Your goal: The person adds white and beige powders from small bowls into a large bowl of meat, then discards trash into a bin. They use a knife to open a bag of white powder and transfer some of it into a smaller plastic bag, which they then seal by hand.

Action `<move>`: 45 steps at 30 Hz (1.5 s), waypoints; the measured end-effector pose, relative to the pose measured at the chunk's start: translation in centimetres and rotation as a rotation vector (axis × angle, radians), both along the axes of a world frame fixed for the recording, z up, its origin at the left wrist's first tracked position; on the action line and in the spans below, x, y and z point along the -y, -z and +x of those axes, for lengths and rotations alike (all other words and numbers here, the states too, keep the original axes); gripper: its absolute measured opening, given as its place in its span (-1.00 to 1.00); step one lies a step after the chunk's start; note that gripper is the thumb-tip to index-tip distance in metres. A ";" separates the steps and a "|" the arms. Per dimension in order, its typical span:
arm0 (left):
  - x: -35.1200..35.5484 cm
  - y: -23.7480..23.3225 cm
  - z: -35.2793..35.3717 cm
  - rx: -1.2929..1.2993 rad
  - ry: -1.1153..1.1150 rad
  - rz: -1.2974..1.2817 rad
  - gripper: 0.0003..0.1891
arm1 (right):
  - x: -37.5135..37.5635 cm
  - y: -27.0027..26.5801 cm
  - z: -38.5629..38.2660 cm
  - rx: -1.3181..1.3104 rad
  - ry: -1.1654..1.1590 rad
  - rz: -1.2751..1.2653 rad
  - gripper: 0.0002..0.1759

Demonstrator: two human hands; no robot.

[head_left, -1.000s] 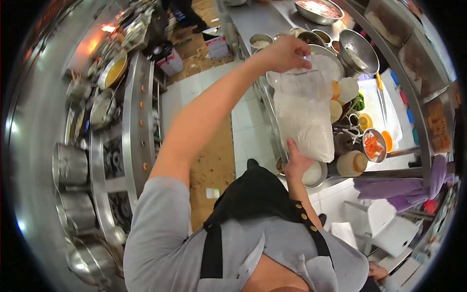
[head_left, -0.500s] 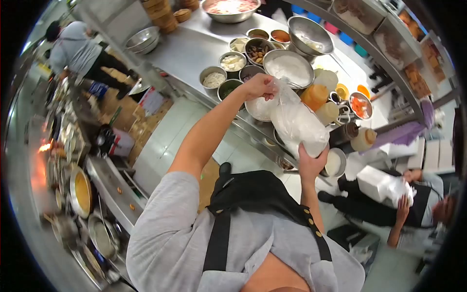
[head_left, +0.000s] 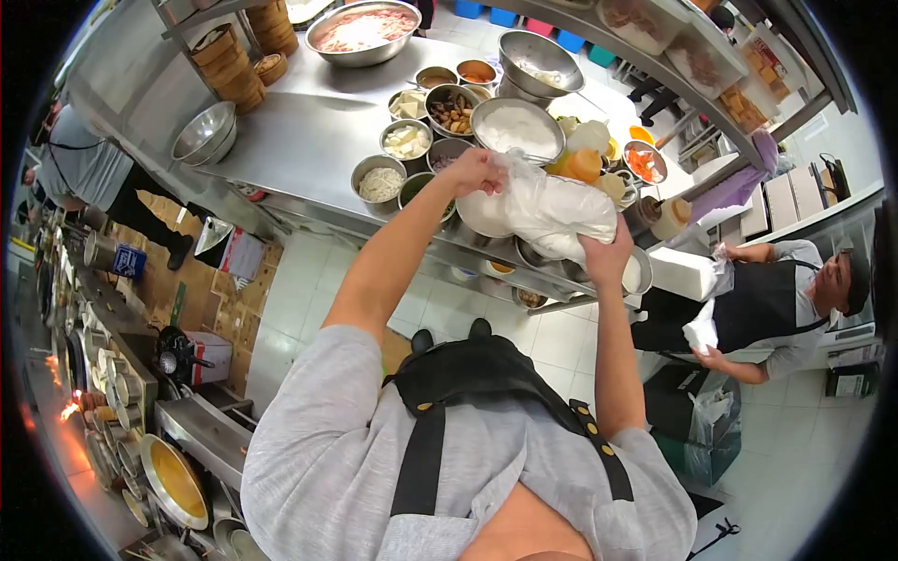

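A clear plastic bag full of something white stretches between my two hands, lying nearly level over the counter's front edge. At its gathered left end, my left hand pinches the plastic. My right hand grips the full right end, thumb on top. Just behind the bag sits a metal bowl of white powder. Another container of white powder is partly hidden under the bag. Squeeze bottles stand right behind its far side.
Metal tubs of ingredients line the counter at left. A shelf with plastic boxes hangs overhead. A co-worker with white packaging stands at right; another person is far left. Flames burn by the pans at left.
The bag has tipped from slanting to nearly level as my right hand rose. My view has shifted. The co-worker at right now holds a white piece apart from the white block.
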State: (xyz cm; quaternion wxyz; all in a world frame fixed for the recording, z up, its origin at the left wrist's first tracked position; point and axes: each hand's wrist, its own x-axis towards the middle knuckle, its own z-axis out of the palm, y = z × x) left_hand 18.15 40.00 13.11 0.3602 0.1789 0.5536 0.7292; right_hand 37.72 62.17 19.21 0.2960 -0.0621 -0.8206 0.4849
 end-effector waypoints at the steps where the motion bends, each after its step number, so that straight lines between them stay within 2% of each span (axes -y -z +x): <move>1: 0.1 0.0 0.0 -0.003 0.005 -0.001 -0.91 | 0.2 -1.2 -0.1 0.011 -0.041 -0.040 -0.51; 6: 1.0 -0.5 1.5 0.061 -0.062 0.010 -0.93 | 0.6 -4.0 -0.8 0.058 -0.134 -0.006 -0.52; 13: 2.0 0.1 0.7 0.087 -0.108 0.026 -0.91 | 0.7 -3.0 -3.5 0.074 -0.215 -0.026 -0.50; 21: -0.5 0.1 -1.4 0.051 -0.077 0.061 -0.84 | -0.4 -3.2 -3.7 0.012 -0.179 -0.066 -0.53; 30: -2.3 -1.7 -0.5 -0.038 -0.014 0.021 -0.82 | -1.3 -4.2 -1.5 0.034 -0.142 -0.055 -0.51; 33: -2.1 -3.2 -0.7 -0.105 -0.020 -0.056 -0.85 | -1.7 -3.8 -1.6 -0.012 -0.163 -0.107 -0.54; 45: 1.1 -3.1 -0.7 -0.102 -0.085 -0.018 -0.87 | 1.3 -3.7 -1.6 -0.029 -0.134 -0.102 -0.52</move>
